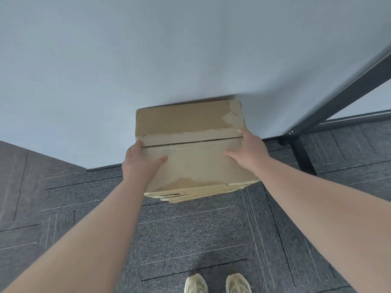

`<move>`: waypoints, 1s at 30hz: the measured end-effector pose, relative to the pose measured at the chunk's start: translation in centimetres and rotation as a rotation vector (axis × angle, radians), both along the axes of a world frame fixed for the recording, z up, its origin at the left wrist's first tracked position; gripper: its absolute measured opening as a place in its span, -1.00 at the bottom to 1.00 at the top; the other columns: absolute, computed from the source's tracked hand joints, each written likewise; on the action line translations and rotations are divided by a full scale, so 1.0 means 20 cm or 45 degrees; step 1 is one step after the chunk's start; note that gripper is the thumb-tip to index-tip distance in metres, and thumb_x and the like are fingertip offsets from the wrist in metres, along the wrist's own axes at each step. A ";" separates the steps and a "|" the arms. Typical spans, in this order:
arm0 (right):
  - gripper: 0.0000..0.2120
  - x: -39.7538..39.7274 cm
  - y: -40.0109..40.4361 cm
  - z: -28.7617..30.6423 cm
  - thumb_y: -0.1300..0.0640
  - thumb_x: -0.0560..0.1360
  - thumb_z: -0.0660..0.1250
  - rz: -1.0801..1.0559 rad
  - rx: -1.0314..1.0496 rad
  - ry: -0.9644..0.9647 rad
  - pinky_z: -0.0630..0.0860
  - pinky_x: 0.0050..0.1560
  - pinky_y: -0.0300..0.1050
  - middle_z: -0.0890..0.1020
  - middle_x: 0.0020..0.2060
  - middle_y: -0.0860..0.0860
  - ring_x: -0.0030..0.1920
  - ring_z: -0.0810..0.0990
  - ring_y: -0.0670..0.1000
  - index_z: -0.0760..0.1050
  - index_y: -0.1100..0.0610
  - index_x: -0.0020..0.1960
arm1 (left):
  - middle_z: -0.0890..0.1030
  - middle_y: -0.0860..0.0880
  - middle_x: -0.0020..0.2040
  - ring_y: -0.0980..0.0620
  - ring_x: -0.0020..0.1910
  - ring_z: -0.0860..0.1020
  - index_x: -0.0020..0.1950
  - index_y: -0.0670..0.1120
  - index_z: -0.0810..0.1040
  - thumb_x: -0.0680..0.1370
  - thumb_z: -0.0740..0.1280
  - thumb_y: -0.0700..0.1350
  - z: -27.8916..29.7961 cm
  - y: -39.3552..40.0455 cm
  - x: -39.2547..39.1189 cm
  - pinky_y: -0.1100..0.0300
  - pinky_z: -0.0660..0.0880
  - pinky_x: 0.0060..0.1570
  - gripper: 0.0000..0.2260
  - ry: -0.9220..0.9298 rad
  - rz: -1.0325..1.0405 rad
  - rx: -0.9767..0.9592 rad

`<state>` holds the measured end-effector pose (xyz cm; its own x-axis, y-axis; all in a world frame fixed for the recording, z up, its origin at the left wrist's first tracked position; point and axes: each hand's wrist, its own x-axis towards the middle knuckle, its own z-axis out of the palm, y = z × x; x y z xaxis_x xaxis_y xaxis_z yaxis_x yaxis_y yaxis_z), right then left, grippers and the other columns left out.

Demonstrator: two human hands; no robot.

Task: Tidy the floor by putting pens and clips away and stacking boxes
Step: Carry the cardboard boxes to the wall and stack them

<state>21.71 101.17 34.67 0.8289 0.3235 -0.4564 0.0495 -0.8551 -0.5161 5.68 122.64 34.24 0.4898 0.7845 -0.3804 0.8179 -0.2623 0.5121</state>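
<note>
Shoes (218, 283) are showing at the bottom edge, toes pointing toward the wall, on grey carpet floor (190, 235). Both forearms are reaching forward to a cardboard box (190, 123) sitting against the white wall (148, 49), top box on a pile; edges of other flattened or lower boxes (190, 197) are peeking out under its near side. Left hand (137, 161) is gripping the left edge near the centre seam, thumb lying on the top flap, fingers wrapping over the side. Right hand (247, 151) is doing the same on the right edge, thumb on top, fingers going down the side and hidden. So both hands are holding the box, not spread wide.

Step in hand looks like seating this box on the stack. To do it well: keeping the hands level so the box is not tilting, squaring it to the layers beneath since the bottom edges are sticking out unevenly at the near right corner, pushing it back flush to the wall, then letting go only when it is resting flat. Flaps are untaped along the seam, so pressing near the middle risks caving them in. Black frame leg (304, 155) is standing to the right, apart from the box. No pens or clips are visible.
</note>
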 end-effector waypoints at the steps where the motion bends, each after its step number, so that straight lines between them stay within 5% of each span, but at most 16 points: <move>1: -0.32 0.00 0.00 0.00 0.03 0.43 0.41 0.002 -0.005 -0.004 0.35 -0.12 -0.17 0.48 0.24 0.16 0.01 0.51 0.11 0.21 0.04 0.47 | 0.37 -0.03 0.41 -0.11 0.36 0.39 0.47 -0.02 0.28 0.37 0.47 0.14 0.00 0.00 0.00 -0.06 0.37 0.32 -0.26 0.001 0.000 0.000; 6: -0.28 -0.01 0.01 0.01 0.01 0.44 0.42 0.022 -0.011 -0.018 0.36 -0.04 -0.16 0.47 0.26 0.18 0.19 0.51 0.18 0.18 0.06 0.51 | 0.30 -0.03 0.46 -0.12 0.41 0.32 0.51 -0.02 0.22 0.39 0.45 0.15 -0.01 -0.01 -0.02 -0.05 0.32 0.37 -0.23 0.028 -0.007 0.006; 25: -0.32 -0.01 0.04 0.02 0.04 0.47 0.40 0.035 -0.029 -0.014 0.35 -0.06 -0.18 0.46 0.27 0.18 0.17 0.52 0.16 0.16 0.04 0.50 | 0.29 -0.03 0.47 -0.11 0.44 0.29 0.52 -0.04 0.21 0.41 0.44 0.13 -0.01 -0.01 -0.04 -0.02 0.25 0.39 -0.24 0.006 0.009 0.019; 30: -0.22 -0.03 0.03 0.03 -0.07 0.50 0.34 0.051 -0.086 -0.013 0.43 0.23 -0.03 0.35 0.40 0.18 0.34 0.42 0.20 0.00 0.05 0.57 | 0.06 -0.03 0.57 -0.12 0.51 0.17 0.55 -0.01 0.10 0.45 0.38 0.18 0.02 -0.01 -0.05 -0.05 0.22 0.40 -0.22 0.108 -0.031 0.001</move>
